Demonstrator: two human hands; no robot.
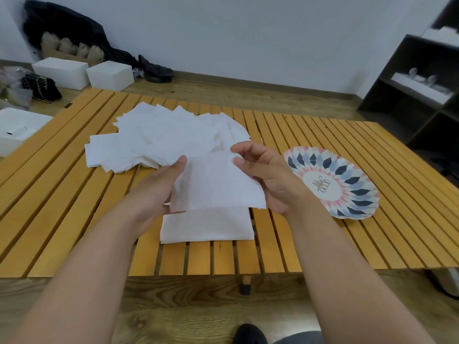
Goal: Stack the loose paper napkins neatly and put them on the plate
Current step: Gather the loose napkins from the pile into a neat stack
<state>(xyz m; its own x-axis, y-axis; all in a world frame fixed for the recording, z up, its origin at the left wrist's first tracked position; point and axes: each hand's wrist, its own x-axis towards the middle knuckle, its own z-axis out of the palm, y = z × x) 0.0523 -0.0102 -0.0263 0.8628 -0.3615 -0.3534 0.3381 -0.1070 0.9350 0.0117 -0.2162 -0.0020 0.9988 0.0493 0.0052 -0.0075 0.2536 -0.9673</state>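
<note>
The slatted wooden desk (323, 135) fills the middle of the frame. A dark shelf unit (409, 100) stands at the right edge and white boxes (110, 75) sit on the floor at the upper left. On the desk, left of centre toward its far side, sprawls the heap of loose napkins (159, 137), white sheets overlapping at odd angles. The patterned plate (360, 194) lies at centre right, apart from all the paper. Near the desk's front edge, at lower centre, rests a squared stack (206, 227). Above its far edge is the held napkin (216, 184), possibly more than one sheet. The left hand (154, 192) has its grip clenched on the napkin's left edge, and the right hand (268, 180) pinches the upper right corner.
</note>
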